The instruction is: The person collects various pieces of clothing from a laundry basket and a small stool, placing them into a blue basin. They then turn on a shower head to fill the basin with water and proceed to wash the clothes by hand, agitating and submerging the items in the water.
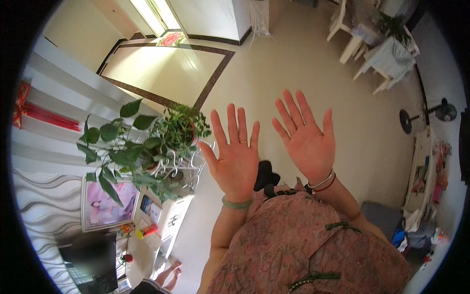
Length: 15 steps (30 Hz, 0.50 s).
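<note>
Both palms face up toward the head camera — left hand [236, 158] and right hand [307, 138] side by side, fingers spread wide, gripping nothing — above the pale floor [293, 63]; potted plants [147, 142] stand nearest, by the left hand.

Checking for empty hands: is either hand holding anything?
No: the left hand and the right hand are both spread open, palms up toward the camera, with nothing in them.
</note>
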Motion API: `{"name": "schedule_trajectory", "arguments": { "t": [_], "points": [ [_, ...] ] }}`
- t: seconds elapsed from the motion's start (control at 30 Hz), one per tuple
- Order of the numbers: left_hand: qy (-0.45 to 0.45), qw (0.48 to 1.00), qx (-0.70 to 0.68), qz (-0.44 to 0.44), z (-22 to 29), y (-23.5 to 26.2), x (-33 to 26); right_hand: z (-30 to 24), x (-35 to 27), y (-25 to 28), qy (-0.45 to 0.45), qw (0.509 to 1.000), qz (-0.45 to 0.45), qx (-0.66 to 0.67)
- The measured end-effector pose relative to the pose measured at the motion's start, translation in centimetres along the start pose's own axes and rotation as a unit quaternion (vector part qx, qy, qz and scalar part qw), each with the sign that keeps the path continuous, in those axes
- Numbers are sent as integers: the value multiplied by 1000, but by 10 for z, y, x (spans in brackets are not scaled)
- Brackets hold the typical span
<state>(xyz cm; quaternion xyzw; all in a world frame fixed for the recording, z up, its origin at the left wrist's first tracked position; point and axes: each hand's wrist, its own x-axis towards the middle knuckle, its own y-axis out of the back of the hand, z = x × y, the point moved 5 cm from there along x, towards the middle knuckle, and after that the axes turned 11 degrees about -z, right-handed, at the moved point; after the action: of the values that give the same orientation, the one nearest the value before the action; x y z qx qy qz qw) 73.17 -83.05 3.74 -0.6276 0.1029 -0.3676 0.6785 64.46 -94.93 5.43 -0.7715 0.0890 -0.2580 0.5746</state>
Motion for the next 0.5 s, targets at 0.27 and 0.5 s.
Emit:
{"name": "schedule_trajectory", "arguments": {
  "t": [0.27,0.5],
  "points": [
    [-19,999,-32,-4,23,35,203,-14,206,34,-1,1000,-20,9],
    [-47,999,-15,-2,28,97,355,-24,369,98,-37,999,-27,25]
  ]
}}
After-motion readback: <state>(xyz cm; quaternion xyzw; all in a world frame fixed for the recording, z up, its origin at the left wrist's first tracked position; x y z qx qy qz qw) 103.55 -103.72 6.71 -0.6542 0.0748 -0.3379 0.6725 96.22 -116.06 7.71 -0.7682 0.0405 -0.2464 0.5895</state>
